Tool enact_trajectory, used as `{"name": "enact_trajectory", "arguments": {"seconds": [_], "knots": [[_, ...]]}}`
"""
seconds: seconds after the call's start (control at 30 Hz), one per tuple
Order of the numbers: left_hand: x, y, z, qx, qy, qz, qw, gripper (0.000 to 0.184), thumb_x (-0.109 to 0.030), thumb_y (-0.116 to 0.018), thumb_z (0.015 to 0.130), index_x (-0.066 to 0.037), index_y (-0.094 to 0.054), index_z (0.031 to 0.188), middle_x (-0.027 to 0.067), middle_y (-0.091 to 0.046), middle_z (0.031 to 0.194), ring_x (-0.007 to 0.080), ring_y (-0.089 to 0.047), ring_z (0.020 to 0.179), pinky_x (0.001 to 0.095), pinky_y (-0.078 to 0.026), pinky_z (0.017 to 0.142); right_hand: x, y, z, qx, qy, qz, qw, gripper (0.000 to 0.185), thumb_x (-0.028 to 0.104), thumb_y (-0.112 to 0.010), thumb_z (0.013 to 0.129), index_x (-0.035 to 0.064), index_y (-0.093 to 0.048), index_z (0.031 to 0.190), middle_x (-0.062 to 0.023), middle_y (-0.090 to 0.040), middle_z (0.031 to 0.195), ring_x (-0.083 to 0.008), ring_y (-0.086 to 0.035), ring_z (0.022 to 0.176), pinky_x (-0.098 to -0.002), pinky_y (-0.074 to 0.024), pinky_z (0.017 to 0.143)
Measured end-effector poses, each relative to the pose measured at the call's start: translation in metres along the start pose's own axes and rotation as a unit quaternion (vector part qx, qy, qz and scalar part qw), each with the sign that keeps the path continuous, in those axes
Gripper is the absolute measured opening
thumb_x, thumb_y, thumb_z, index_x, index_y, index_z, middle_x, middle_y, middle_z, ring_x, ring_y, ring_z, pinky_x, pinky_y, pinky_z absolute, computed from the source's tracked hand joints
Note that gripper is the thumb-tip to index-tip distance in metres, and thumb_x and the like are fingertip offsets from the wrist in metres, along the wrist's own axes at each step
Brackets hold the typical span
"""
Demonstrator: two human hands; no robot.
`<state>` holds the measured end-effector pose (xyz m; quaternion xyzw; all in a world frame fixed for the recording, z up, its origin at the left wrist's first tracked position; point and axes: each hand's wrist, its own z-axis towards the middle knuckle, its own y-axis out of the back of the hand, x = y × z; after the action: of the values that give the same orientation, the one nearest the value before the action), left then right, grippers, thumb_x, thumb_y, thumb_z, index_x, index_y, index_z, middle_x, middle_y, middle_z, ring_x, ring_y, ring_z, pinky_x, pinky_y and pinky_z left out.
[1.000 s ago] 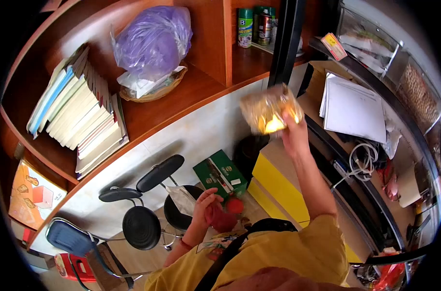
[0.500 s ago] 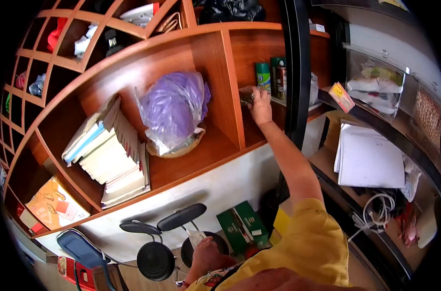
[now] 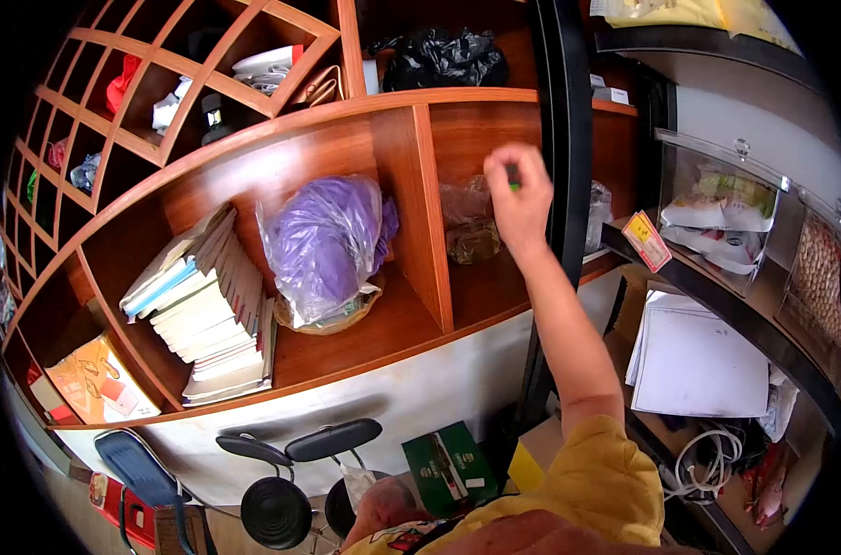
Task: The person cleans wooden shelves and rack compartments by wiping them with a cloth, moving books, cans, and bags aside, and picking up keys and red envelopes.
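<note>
My right hand (image 3: 522, 199) is raised inside the narrow shelf compartment, slightly blurred, its fingers curled into a ring. A small patch of green shows between the fingers; what it belongs to is hidden. Just left of the hand lie clear plastic bags (image 3: 473, 239) with brownish contents. The green spray can and the bottles beside it are not visible behind the hand. Low in front of my body, my left hand (image 3: 390, 507) is closed around a crumpled white cloth or tissue (image 3: 357, 483), its fingers partly hidden.
Left of the divider, a purple bundle in clear plastic (image 3: 326, 245) sits in a basket beside stacked books (image 3: 212, 310). A black metal post (image 3: 565, 139) stands close right of my hand. Black stools (image 3: 277, 513) and a green box (image 3: 450, 467) are below.
My right hand has risen from beside the plastic bags, and its fingers now curl in front of where the cans stood. The view has tilted upward. My left hand stays low with the white cloth.
</note>
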<state>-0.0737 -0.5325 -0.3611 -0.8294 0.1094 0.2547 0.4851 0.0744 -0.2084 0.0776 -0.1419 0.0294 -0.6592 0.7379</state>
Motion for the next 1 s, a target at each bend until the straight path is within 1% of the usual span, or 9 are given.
{"name": "enact_trajectory", "arguments": {"seconds": [0.13, 0.23, 0.33, 0.4, 0.53, 0.6, 0.7, 0.8, 1.0], "knots": [[-0.003, -0.028, -0.009, -0.01, -0.027, 0.028, 0.999, 0.013, -0.013, -0.058, 0.085, -0.006, -0.057, 0.096, 0.0109, -0.06, 0.073, 0.0208, -0.055, 0.055, 0.0309, -0.047, 0.053, 0.023, -0.03, 0.096, -0.029, 0.228, -0.095, 0.969, 0.015, 0.017, -0.067, 0.074, 0.0064, -0.06, 0.083, -0.0086, -0.057, 0.091, -0.027, -0.053, 0.089, -0.0375, -0.0426, 0.077], [0.008, 0.031, 0.031, 0.037, -0.331, 0.408, 0.85, 0.011, -0.013, -0.057, 0.086, -0.007, -0.058, 0.095, 0.0112, -0.061, 0.072, 0.0208, -0.056, 0.054, 0.0311, -0.047, 0.051, 0.006, -0.063, 0.155, 0.076, 0.125, -0.273, 0.951, 0.057, 0.046, -0.069, 0.069, 0.0122, -0.06, 0.114, -0.0152, -0.053, 0.12, -0.033, -0.046, 0.112, -0.0454, -0.0384, 0.091], [-0.008, -0.004, -0.008, 0.056, -0.323, 0.67, 0.666, 0.011, -0.012, -0.055, 0.087, -0.007, -0.058, 0.096, 0.0122, -0.063, 0.074, 0.0226, -0.059, 0.058, 0.0333, -0.049, 0.052, -0.011, -0.092, 0.189, 0.223, -0.069, -0.329, 0.915, 0.095, 0.061, -0.072, 0.056, 0.0176, -0.041, 0.135, -0.0189, -0.041, 0.135, -0.0397, -0.033, 0.127, -0.0515, -0.0328, 0.099], [-0.003, 0.015, -0.013, 0.055, -0.328, 0.513, 0.792, 0.011, -0.013, -0.054, 0.087, -0.008, -0.059, 0.096, 0.0129, -0.064, 0.077, 0.0239, -0.059, 0.059, 0.0354, -0.05, 0.053, -0.044, -0.107, 0.206, 0.304, -0.135, -0.334, 0.882, 0.111, 0.063, -0.074, 0.051, 0.0187, -0.027, 0.142, -0.02, -0.036, 0.139, -0.0397, -0.031, 0.13, -0.0494, -0.0311, 0.103], [0.02, 0.114, 0.023, -0.09, -0.27, 0.332, 0.899, 0.013, -0.014, -0.054, 0.088, -0.009, -0.06, 0.098, 0.0131, -0.065, 0.08, 0.0263, -0.061, 0.061, 0.039, -0.051, 0.054, -0.038, -0.109, 0.204, 0.37, -0.081, -0.354, 0.855, 0.065, 0.043, -0.068, 0.07, 0.0093, -0.055, 0.124, -0.0218, -0.054, 0.122, -0.0339, -0.051, 0.115, -0.0404, -0.0403, 0.097], [0.005, 0.064, -0.023, -0.078, -0.132, 0.123, 0.98, 0.037, -0.016, -0.067, 0.074, -0.001, -0.059, 0.107, 0.0124, -0.059, 0.097, 0.0189, -0.059, 0.089, 0.0282, -0.046, 0.081, -0.025, -0.105, 0.195, 0.252, -0.105, -0.353, 0.895, 0.035, 0.025, -0.058, 0.079, 0.006, -0.064, 0.108, -0.0199, -0.059, 0.114, -0.0348, -0.056, 0.108, -0.0411, -0.0439, 0.091], [0.01, 0.068, -0.023, -0.037, -0.165, 0.101, 0.98, 0.029, -0.012, -0.062, 0.078, 0.0, -0.058, 0.104, 0.0124, -0.06, 0.091, 0.021, -0.06, 0.082, 0.0293, -0.048, 0.076, -0.025, -0.101, 0.201, 0.243, -0.091, -0.377, 0.889, 0.045, 0.029, -0.062, 0.079, 0.0116, -0.058, 0.12, -0.0136, -0.057, 0.119, -0.0311, -0.053, 0.111, -0.0378, -0.0417, 0.095], [-0.006, 0.012, -0.05, -0.057, -0.084, -0.037, 0.994, 0.018, -0.012, -0.057, 0.083, -0.001, -0.055, 0.096, 0.0116, -0.059, 0.075, 0.0232, -0.058, 0.063, 0.0321, -0.049, 0.06, -0.007, -0.081, 0.199, 0.224, -0.063, -0.361, 0.903, 0.045, 0.029, -0.06, 0.082, 0.0049, -0.056, 0.12, -0.0202, -0.057, 0.116, -0.034, -0.053, 0.109, -0.0395, -0.0424, 0.093], [-0.008, -0.009, -0.05, -0.106, -0.069, -0.018, 0.992, 0.012, -0.014, -0.054, 0.084, -0.004, -0.053, 0.092, 0.0106, -0.055, 0.065, 0.0214, -0.053, 0.051, 0.0326, -0.043, 0.047, 0.004, -0.058, 0.202, 0.139, -0.051, -0.36, 0.921, 0.043, 0.031, -0.058, 0.085, 0.0027, -0.056, 0.117, -0.0229, -0.057, 0.113, -0.0366, -0.053, 0.108, -0.0415, -0.0423, 0.091]]}}
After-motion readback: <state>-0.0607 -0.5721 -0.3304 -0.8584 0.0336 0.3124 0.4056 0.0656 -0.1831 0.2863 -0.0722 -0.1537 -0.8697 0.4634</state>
